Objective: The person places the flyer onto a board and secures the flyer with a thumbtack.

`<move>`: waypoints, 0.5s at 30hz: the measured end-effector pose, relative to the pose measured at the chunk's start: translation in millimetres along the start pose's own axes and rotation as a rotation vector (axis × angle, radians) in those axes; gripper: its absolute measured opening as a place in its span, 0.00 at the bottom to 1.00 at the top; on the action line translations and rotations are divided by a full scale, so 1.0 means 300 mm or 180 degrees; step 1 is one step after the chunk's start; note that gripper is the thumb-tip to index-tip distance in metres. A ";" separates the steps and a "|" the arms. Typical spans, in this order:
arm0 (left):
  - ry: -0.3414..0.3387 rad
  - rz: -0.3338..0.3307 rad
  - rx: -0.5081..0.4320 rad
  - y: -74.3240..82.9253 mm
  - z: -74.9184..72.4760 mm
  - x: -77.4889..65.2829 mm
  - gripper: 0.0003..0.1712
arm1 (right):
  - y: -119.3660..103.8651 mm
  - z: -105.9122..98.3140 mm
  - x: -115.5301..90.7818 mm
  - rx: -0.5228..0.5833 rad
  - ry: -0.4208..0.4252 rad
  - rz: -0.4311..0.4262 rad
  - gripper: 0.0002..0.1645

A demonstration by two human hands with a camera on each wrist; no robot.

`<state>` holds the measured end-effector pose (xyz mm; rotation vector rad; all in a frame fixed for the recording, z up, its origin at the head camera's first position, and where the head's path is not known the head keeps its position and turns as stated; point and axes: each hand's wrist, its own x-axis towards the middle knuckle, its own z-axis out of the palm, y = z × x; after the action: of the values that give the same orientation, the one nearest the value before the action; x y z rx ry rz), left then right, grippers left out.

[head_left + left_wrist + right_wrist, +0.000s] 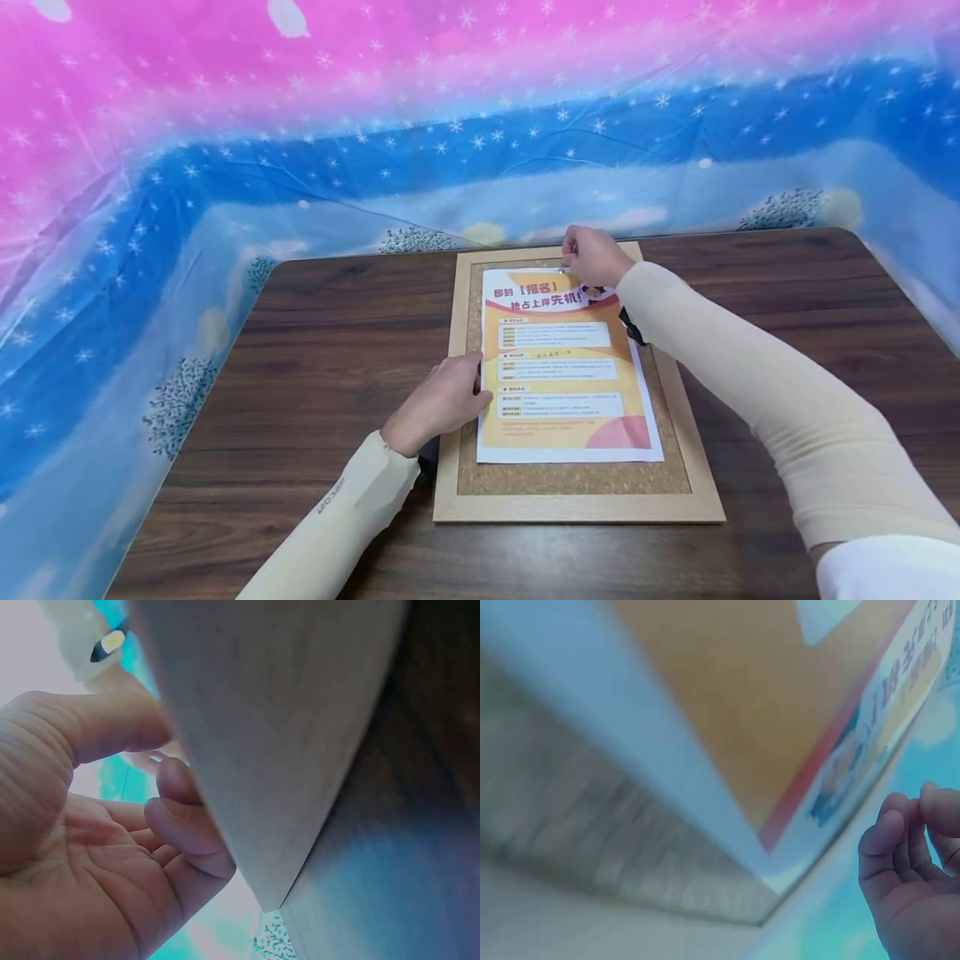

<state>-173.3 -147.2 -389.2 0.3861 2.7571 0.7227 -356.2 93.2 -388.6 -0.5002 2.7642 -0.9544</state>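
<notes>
A printed yellow, orange and white poster [562,425] lies on a framed cork board [480,479]. My left hand [442,396] rests at the poster's left edge, across the board's wooden border [262,750]. Thumb and forefinger tips touch the sheet's margin, and the remaining fingers bend loosely beneath the palm. At the poster's top edge, near its middle, my right hand [592,254] brings thumb and forefinger together on a small shiny pin [562,270]. The right wrist view shows this hand's fingertips meeting above the poster, with the pin hidden there.
The board lies on a dark wood-grain table [337,333], close to its far edge. Behind the table hangs a pink and blue cloth [450,142] with snowflakes. Both forearms wear cream sleeves [750,392], the right one reaching over the board's right side.
</notes>
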 end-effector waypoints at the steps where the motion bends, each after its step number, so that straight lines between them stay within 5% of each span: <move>1: -0.0003 0.0012 0.0000 -0.001 0.000 0.002 0.12 | 0.000 -0.007 -0.010 -0.0084 0.0024 -0.0050 0.04; 15: 0.0101 -0.0103 -0.0053 -0.016 -0.013 0.006 0.20 | -0.001 -0.070 -0.222 -0.0824 0.0388 -0.0778 0.12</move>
<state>-177.2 -152.3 -388.8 0.3288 2.7783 0.7496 -300.0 129.3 -368.4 -0.8642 3.0062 -0.6928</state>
